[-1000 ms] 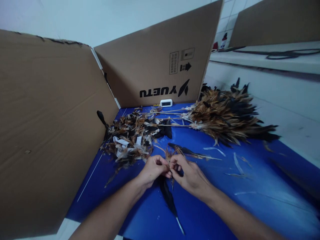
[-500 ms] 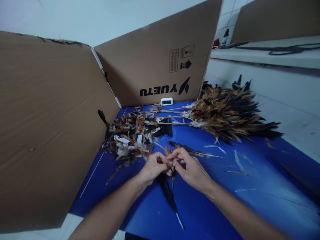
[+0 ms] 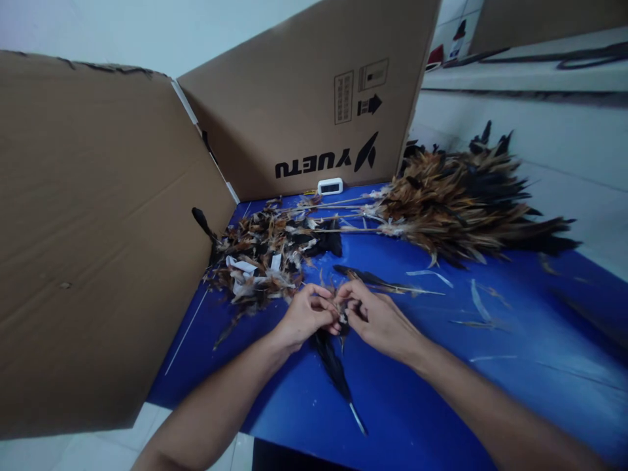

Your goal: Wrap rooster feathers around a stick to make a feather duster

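My left hand [image 3: 314, 314] and my right hand [image 3: 370, 317] meet over the blue table [image 3: 289, 405], fingers pinched on a small tuft of brown and black feathers [image 3: 342, 314]. The fingers partly hide the tuft. A long black feather [image 3: 334, 366] with a pale quill slants down toward the table's front, just below my left hand. Behind my right hand lies a dark feather [image 3: 367, 278] with a pale shaft. A loose pile of short brown, black and white feathers [image 3: 265, 248] spreads beyond my left hand.
Bundled brown and black feathers [image 3: 451, 203] on thin sticks lie at the back right. Cardboard panels [image 3: 304, 98] stand behind and at the left. A small white device [image 3: 330, 186] sits at the back panel's foot. Clear strips [image 3: 478, 301] and thin feathers lie at the right.
The view has shifted slightly, so the table's back and the bundles appear higher. Both hands stay together at the tuft, with small changes in finger position.
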Action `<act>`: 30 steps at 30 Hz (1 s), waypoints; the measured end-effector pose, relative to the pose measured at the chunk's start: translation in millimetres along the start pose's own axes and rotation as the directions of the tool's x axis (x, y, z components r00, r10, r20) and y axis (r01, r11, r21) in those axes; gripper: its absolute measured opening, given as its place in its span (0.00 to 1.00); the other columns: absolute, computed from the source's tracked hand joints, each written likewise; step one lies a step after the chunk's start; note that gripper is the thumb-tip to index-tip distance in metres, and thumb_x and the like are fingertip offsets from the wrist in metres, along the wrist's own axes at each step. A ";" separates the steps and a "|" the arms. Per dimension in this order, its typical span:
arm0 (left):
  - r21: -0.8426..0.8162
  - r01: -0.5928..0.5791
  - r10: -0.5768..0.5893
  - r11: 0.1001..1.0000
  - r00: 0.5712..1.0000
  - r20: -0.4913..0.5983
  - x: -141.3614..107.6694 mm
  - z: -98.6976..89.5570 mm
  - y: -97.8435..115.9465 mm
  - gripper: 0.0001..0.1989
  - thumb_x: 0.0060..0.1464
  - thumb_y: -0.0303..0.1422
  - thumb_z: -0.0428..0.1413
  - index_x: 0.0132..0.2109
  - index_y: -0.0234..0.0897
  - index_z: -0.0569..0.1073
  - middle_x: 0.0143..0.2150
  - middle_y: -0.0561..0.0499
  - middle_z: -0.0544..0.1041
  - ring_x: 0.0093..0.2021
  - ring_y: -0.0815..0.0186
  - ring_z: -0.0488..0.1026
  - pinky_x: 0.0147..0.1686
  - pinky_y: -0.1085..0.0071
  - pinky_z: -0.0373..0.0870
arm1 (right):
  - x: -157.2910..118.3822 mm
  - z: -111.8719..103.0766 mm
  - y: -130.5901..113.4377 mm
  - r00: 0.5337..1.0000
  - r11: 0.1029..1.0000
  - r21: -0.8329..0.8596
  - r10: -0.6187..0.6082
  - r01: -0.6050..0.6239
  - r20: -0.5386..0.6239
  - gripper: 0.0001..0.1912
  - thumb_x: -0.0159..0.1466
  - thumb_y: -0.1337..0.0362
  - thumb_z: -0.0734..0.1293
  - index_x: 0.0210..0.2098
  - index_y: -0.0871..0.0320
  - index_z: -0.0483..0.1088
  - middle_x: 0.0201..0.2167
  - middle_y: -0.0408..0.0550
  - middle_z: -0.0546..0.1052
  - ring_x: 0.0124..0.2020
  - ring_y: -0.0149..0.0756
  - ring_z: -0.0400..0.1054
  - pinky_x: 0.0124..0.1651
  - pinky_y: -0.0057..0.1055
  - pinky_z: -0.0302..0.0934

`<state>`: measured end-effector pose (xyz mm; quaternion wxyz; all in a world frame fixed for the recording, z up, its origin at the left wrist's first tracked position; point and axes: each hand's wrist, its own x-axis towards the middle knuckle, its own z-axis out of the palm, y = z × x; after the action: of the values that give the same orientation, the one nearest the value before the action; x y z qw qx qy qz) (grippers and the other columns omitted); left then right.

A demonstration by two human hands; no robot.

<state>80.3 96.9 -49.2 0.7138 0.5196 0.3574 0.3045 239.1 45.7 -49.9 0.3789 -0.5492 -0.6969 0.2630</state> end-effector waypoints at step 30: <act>0.590 -0.415 0.532 0.693 0.846 -0.031 -0.7 -1.4 -5.2 0.18 0.50 0.26 0.55 0.48 0.39 0.61 0.31 0.55 0.74 0.31 0.71 0.73 0.32 0.75 0.71 | 4.8 10.7 7.1 0.953 0.980 -0.134 -0.174 0.145 -0.247 0.06 0.58 0.71 0.62 0.35 0.54 0.64 0.31 0.42 0.72 0.33 0.32 0.67 0.37 0.28 0.61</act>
<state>79.1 95.7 -54.4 0.3855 0.7472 0.3533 0.4101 233.8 52.7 -60.5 0.4539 -0.5414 -0.6978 0.1177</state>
